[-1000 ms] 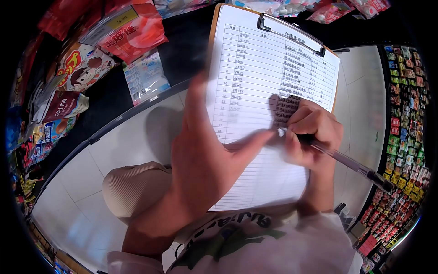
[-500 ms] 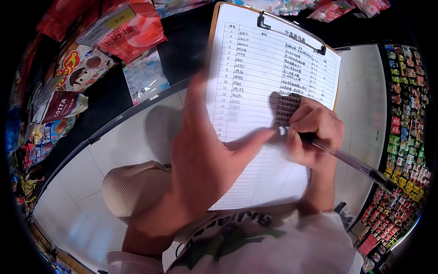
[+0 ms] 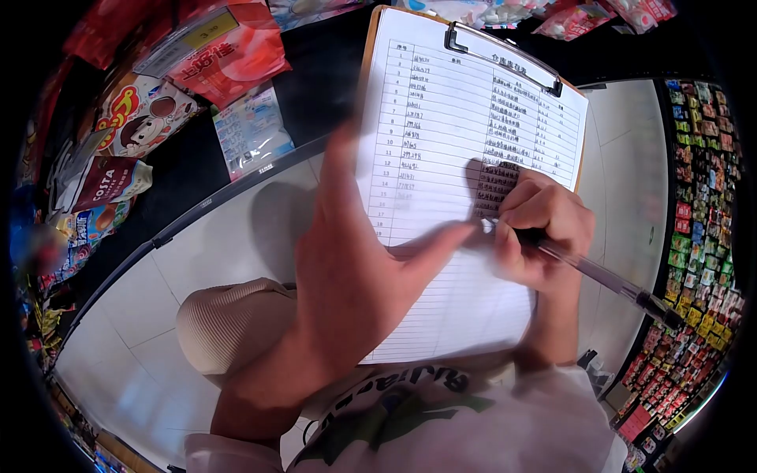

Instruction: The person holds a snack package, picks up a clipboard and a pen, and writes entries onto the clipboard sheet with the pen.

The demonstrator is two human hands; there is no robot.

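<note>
At one o'clock, on the white paper sheet printed with a table (image 3: pixel 453 311) and clipped to my brown flat clipboard (image 3: pixel 370 63), I'm apparently writing entries, right hand (image 3: pixel 548 229) wrapped round a slim clear-and-black plastic pen (image 3: pixel 607 282), left hand (image 3: pixel 351 264) thumb-spread, its hold unclear, and continuing likely calls for steadiness.

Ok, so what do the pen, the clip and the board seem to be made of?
Pen: likely smooth, glossy plastic; the barrel looks see-through.
Clip: probably polished metal, given its bright glints; the dark ends could be coated metal or plastic.
Board: perhaps fibreboard, judging by its brown edge, but paper hides most of it.
</note>
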